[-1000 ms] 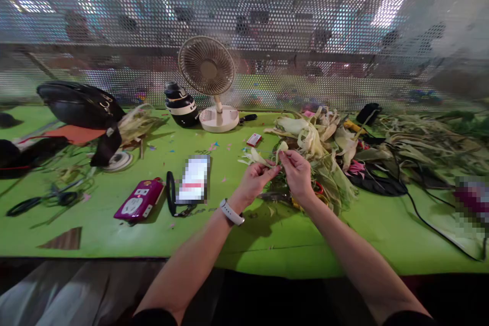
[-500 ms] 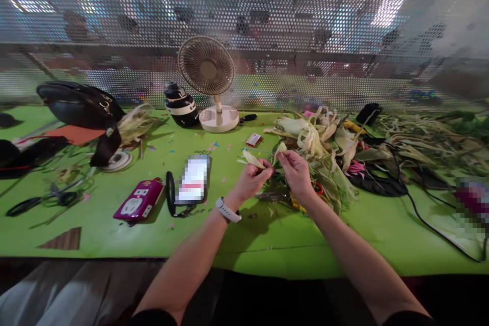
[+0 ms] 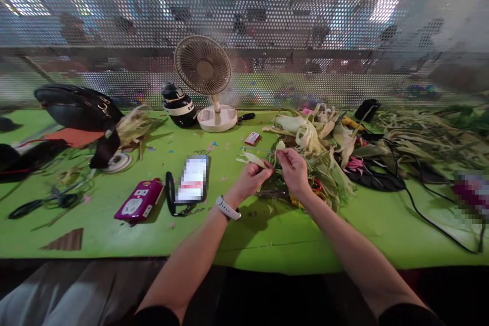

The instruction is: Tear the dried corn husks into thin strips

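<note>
My left hand [image 3: 252,179], with a pale band at the wrist, pinches a pale strip of corn husk [image 3: 253,159] whose free end points up and left. My right hand [image 3: 293,169] is a little to the right, its thumb and fingertips closed on another piece of husk [image 3: 280,146]. Whether the two pieces join between the fingers, I cannot tell. Behind and beside my right hand lies a heap of husks [image 3: 305,132]. Scissors with dark blades [image 3: 272,193] lie on the table under my hands, partly hidden by my right wrist.
On the green table [image 3: 237,244] are a phone [image 3: 193,178], a purple power strip [image 3: 140,200], scissors [image 3: 61,197], a tape roll [image 3: 117,161] and a small red-and-white box [image 3: 252,138]. A fan [image 3: 217,118], bottle [image 3: 179,107] and black bag [image 3: 76,106] stand behind. Black cables [image 3: 431,219] run at right.
The view has shifted slightly. Both hands stay nearly in place, still pinching the husk; the husk at my right fingertips now shows a little less.
</note>
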The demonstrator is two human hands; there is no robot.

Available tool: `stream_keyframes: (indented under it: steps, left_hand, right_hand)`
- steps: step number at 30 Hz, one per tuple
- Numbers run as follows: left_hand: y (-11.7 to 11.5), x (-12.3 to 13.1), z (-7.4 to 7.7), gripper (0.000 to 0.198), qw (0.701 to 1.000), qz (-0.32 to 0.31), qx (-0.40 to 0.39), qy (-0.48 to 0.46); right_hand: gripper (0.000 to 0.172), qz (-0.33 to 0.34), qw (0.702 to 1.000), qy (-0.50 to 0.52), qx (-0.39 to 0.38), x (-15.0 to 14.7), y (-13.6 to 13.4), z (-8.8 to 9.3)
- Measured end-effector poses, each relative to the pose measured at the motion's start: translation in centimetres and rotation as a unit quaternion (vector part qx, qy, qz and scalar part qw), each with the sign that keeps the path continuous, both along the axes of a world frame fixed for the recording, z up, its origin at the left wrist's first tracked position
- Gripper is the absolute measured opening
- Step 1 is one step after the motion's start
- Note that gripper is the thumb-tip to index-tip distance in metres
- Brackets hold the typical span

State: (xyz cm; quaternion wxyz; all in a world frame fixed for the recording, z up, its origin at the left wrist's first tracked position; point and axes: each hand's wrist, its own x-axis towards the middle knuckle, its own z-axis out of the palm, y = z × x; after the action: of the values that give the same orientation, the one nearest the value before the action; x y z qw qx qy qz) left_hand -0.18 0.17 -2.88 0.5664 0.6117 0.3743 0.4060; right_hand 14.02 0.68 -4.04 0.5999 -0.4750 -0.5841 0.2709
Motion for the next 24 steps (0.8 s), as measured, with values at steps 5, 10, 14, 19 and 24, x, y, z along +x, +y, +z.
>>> stream_keyframes:
  steps: [5,10,14,19,24]
  left_hand:
    - [0.2,0.2,-0.3,0.031,0.997,-0.002,-0.061,-0.057]
    - [0.4,0.4,-0.8,0.037,0.995,-0.038,-0.074,-0.053]
    - [0.3,0.3,-0.7,0.037,0.997,-0.033,-0.072,-0.023]
    - [0.3,0.1,-0.6,0.034,0.998,-0.061,-0.014,-0.001]
    - [0.2,0.2,-0.6,0.036,0.997,-0.072,0.01,0.034]
  right_hand:
    - [0.032,0.005,0.999,0.027,-0.021,0.4,0.4,0.3]
    - [0.037,0.025,0.993,0.085,-0.077,0.6,0.3,0.8]
    - [0.039,0.115,0.966,0.125,-0.193,0.7,-0.1,1.2]
    - [0.038,0.152,0.945,0.171,-0.236,0.3,0.2,0.8]
    - [0.036,0.043,0.982,0.162,-0.091,0.3,0.6,0.4]
